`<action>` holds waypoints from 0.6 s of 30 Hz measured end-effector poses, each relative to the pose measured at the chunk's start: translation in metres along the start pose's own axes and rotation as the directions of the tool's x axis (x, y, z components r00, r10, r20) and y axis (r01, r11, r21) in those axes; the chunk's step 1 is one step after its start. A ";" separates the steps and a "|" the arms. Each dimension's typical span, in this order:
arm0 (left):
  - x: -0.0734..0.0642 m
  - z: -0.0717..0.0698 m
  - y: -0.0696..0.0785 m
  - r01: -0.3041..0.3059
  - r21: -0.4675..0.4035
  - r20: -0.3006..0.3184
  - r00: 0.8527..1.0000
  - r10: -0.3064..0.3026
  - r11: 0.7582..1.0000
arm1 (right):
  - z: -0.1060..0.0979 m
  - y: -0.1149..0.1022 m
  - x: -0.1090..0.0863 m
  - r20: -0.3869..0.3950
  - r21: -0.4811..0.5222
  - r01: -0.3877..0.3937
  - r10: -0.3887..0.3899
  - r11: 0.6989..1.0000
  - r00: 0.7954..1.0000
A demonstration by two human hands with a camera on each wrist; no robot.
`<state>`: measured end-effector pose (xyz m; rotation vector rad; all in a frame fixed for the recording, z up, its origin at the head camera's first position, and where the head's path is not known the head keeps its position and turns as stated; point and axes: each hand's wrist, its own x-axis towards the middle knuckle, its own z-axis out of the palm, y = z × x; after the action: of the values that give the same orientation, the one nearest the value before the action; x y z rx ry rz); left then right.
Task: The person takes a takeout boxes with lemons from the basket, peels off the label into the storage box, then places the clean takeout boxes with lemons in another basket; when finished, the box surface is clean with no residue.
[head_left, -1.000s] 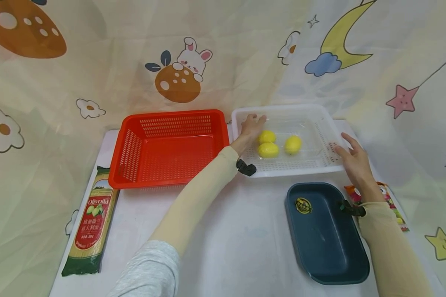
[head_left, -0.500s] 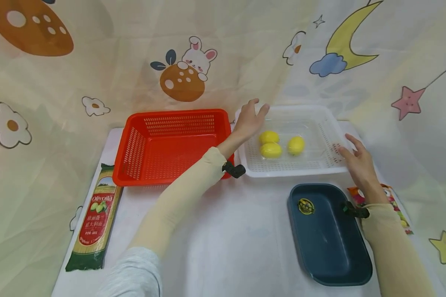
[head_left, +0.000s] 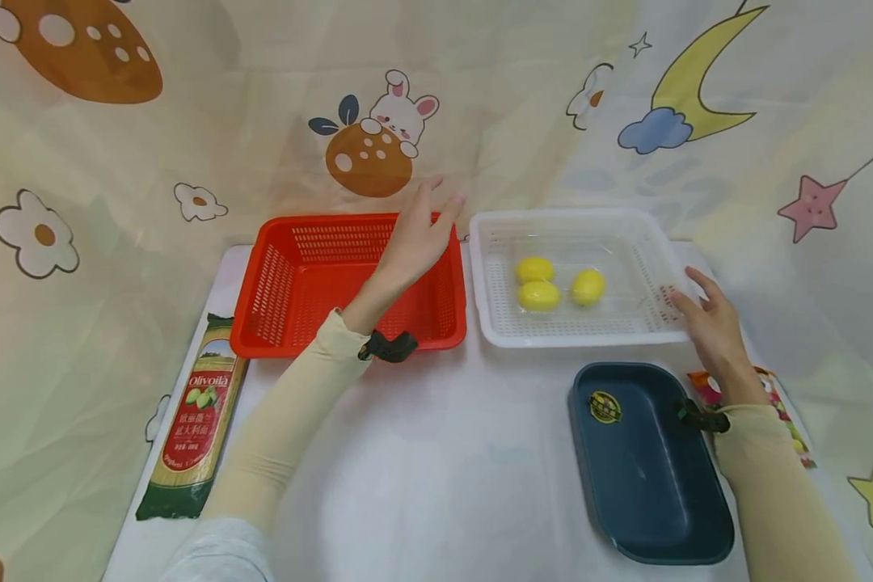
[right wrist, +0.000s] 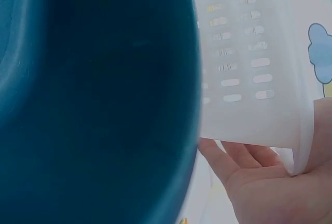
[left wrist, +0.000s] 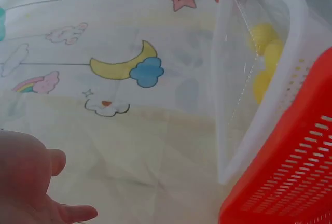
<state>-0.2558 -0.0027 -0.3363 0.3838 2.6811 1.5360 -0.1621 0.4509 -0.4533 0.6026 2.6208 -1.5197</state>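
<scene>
A white plastic basket [head_left: 553, 340] sits at the back right with three yellow lemons [head_left: 588, 287] inside, apparently under clear film. My right hand [head_left: 716, 331] grips its right end. In the right wrist view, fingers of this hand [right wrist: 264, 187] lie beneath the basket [right wrist: 244, 123] and the thumb side is at the rim. My left hand [head_left: 416, 242] hovers over the right part of the red basket [head_left: 320, 283], fingers spread and holding nothing. The left wrist view catches part of this hand [left wrist: 26, 175], apart from both baskets.
A dark blue tub [head_left: 647, 477] with a round sticker stands in front of the white basket. A spaghetti pack [head_left: 196, 420] lies at the table's left edge. Another colourful packet [head_left: 786, 412] is partly hidden behind my right forearm. A patterned cloth [head_left: 509, 105] hangs behind.
My left hand has lifted out of the white basket and moved left, over the red basket. My right hand stays at the white basket's right end. The view has shifted slightly.
</scene>
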 end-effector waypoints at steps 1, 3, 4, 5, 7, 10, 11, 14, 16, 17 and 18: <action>-0.006 -0.005 -0.002 0.005 0.023 -0.011 1.000 -0.005 1.000 | 0.000 0.000 0.000 -0.002 -0.001 -0.004 0.004 1.000 1.000; -0.018 -0.015 -0.008 0.018 0.066 -0.035 0.999 -0.015 0.998 | 0.000 0.000 0.001 -0.005 0.004 -0.010 0.010 1.000 1.000; -0.023 -0.020 -0.011 0.027 0.084 -0.045 0.999 -0.024 0.996 | 0.000 0.000 0.002 -0.007 0.007 -0.013 0.013 1.000 1.000; -0.029 -0.024 -0.015 0.036 0.099 -0.055 0.998 -0.031 0.994 | 0.000 -0.001 0.002 -0.009 0.011 -0.016 0.016 1.000 1.000; -0.038 -0.033 -0.024 0.053 0.128 -0.076 0.996 -0.044 0.990 | 0.000 -0.002 0.002 -0.017 0.014 -0.024 0.024 1.000 1.000; -0.051 -0.043 -0.037 0.072 0.185 -0.108 0.993 -0.053 0.980 | -0.001 -0.003 0.001 -0.038 -0.006 -0.031 0.031 1.000 0.999; -0.056 -0.046 -0.041 0.080 0.205 -0.115 0.992 -0.057 0.975 | -0.001 -0.003 0.000 -0.042 -0.013 -0.032 0.031 0.999 0.999; -0.069 -0.052 -0.051 0.109 0.274 -0.128 0.989 -0.076 0.956 | -0.004 -0.006 -0.003 -0.080 -0.041 -0.017 0.014 0.999 0.997; -0.077 -0.054 -0.056 0.128 0.313 -0.130 0.987 -0.091 0.941 | -0.006 -0.009 -0.006 -0.113 -0.058 0.002 -0.008 0.998 0.994; -0.082 -0.055 -0.058 0.137 0.328 -0.129 0.987 -0.099 0.935 | -0.006 -0.012 -0.008 -0.129 -0.063 0.014 -0.022 0.998 0.991; -0.085 -0.055 -0.060 0.140 0.341 -0.129 0.987 -0.101 0.930 | -0.006 -0.016 -0.011 -0.151 -0.080 0.029 -0.041 0.996 0.988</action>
<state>-0.1933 -0.0974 -0.3670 0.1390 3.0011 1.0757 -0.1572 0.4455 -0.4345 0.6969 2.8027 -1.4268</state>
